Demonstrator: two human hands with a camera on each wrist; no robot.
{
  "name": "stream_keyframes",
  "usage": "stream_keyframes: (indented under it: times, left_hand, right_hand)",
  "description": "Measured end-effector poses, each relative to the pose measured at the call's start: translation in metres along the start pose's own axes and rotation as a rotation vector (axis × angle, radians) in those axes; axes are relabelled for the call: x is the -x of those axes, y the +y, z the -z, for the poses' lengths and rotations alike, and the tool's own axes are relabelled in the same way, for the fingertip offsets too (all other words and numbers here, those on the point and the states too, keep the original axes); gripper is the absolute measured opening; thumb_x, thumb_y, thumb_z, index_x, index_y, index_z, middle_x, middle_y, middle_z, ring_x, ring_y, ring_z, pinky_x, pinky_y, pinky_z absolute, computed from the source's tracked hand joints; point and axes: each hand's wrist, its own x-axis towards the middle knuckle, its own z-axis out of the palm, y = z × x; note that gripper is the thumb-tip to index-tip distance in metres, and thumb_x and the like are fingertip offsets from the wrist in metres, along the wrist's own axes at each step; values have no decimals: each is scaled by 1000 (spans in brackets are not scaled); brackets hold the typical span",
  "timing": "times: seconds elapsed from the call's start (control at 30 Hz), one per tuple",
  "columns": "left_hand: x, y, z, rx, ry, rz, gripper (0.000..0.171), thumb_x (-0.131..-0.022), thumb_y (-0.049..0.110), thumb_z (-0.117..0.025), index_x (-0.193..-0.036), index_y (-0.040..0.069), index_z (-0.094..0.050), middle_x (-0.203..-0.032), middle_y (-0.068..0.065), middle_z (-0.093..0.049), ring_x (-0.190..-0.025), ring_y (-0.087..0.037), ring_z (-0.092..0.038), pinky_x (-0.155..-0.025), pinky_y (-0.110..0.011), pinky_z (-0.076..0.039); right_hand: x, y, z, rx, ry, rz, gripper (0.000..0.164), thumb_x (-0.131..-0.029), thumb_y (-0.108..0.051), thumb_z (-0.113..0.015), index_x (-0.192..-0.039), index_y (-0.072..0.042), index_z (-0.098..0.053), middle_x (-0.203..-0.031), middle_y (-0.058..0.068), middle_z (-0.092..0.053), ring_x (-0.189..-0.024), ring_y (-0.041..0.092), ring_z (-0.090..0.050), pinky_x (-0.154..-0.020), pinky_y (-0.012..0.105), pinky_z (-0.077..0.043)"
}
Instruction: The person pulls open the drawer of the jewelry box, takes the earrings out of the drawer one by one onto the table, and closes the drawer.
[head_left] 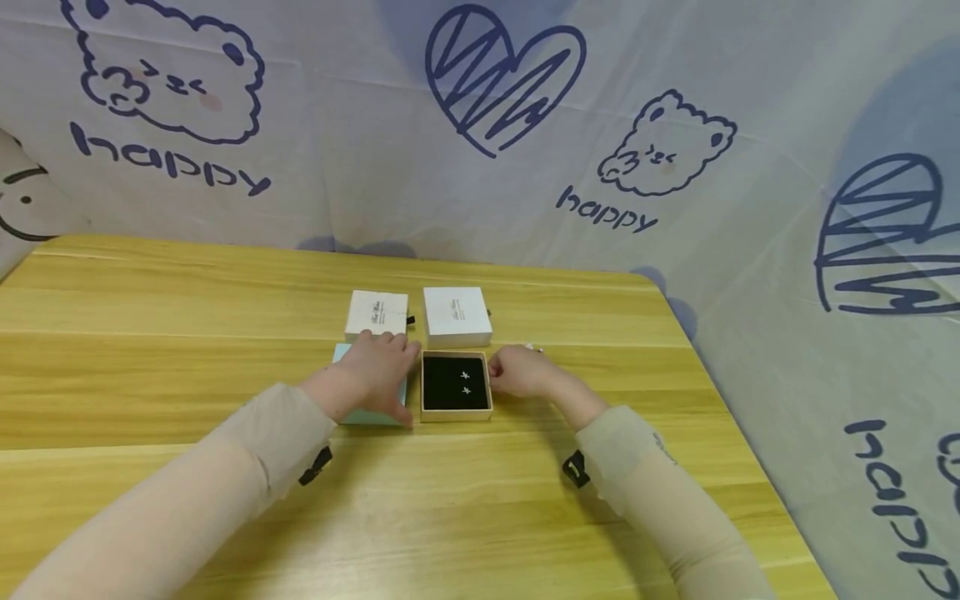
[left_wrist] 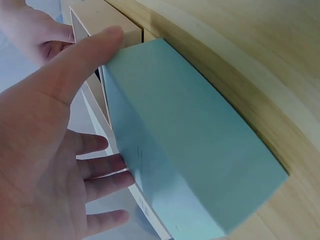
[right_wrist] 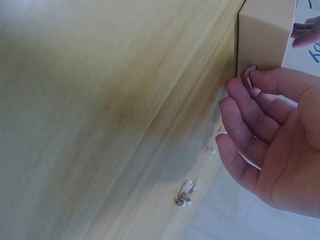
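Note:
My left hand (head_left: 375,375) lies over a light blue box (left_wrist: 165,115), fingers spread and relaxed. Its thumb rests at the box's corner, beside an open beige box (head_left: 457,415). On that box's black lining sit two small star-like earrings (head_left: 466,382). With thumb and forefinger, my right hand (head_left: 522,371) pinches a small pinkish loop (right_wrist: 251,74), like a ribbon pull, at the beige box's right side. The other right fingers are loosely bent.
Behind stand two white lidded boxes, a left one (head_left: 375,310) with a black tab and a right one (head_left: 456,312). A clump of small jewellery (right_wrist: 186,193) and a pearl-like piece (right_wrist: 212,149) lie right of the beige box. A printed cloth (head_left: 360,167) hangs behind the wooden table (head_left: 450,508).

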Motion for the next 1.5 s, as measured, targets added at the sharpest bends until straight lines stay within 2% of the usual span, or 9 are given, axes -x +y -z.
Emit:
stream_keyframes:
  times: [0.37, 0.63, 0.83, 1.0, 1.1, 1.3, 1.5]
  left_hand:
    - [-20, 10, -7, 86, -3, -16, 107, -69, 67, -66, -144, 1, -28, -148, -15, -34, -135, -33, -34, -112, -57, -22]
    - [-26, 12, -6, 95, -11, -2, 105, -67, 64, -70, -141, 0, -33, -146, -14, -37, -133, -33, -37, -112, -57, -22]
    - [-28, 13, -5, 102, -24, 5, 101, -68, 61, -71, -140, 0, -34, -145, -14, -39, -132, -32, -37, -112, -56, -22]
    - [-29, 13, -4, 97, -37, 10, 99, -68, 61, -71, -138, 1, -35, -144, -13, -39, -132, -32, -38, -113, -56, -21]
    - [-29, 13, -3, 98, -47, 14, 100, -67, 62, -71, -138, 1, -36, -144, -13, -39, -132, -32, -38, -113, -57, -20]
    - [-29, 16, 0, 103, -50, 15, 99, -65, 64, -72, -135, 2, -39, -141, -13, -42, -131, -31, -40, -112, -57, -21]
    - [-30, 16, 0, 107, -51, 14, 93, -66, 61, -72, -131, 2, -42, -137, -13, -45, -128, -31, -42, -111, -56, -23]
  right_hand:
    - [-3, 0, -2, -21, -3, 1, 40, -85, -8, -53, -53, -18, -31, -51, -6, -28, -49, 8, -29, -50, 19, -26]
    - [-2, -2, 0, -4, 21, -10, 39, -83, -5, -53, -53, -18, -32, -51, -6, -29, -49, 8, -30, -51, 20, -27]
    - [2, -4, 8, 69, 34, -65, 31, -85, -8, -54, -56, -14, -45, -54, -6, -39, -53, 9, -35, -52, 20, -31]
    - [4, -8, 14, 143, 100, -110, 19, -85, -11, -52, -70, -10, -63, -65, -3, -56, -57, 10, -44, -52, 21, -35]
    - [3, -12, 15, 153, 139, -108, 17, -89, -16, -53, -84, -12, -68, -78, -1, -66, -66, 11, -53, -58, 24, -43]
    - [-2, -22, 13, 197, 188, -59, 15, -90, -20, -57, -95, -13, -70, -92, 2, -71, -81, 15, -63, -73, 31, -52]
    - [-6, -31, 5, 243, 196, 0, 15, -88, -21, -63, -95, -11, -71, -92, 2, -70, -82, 14, -61, -72, 30, -52]
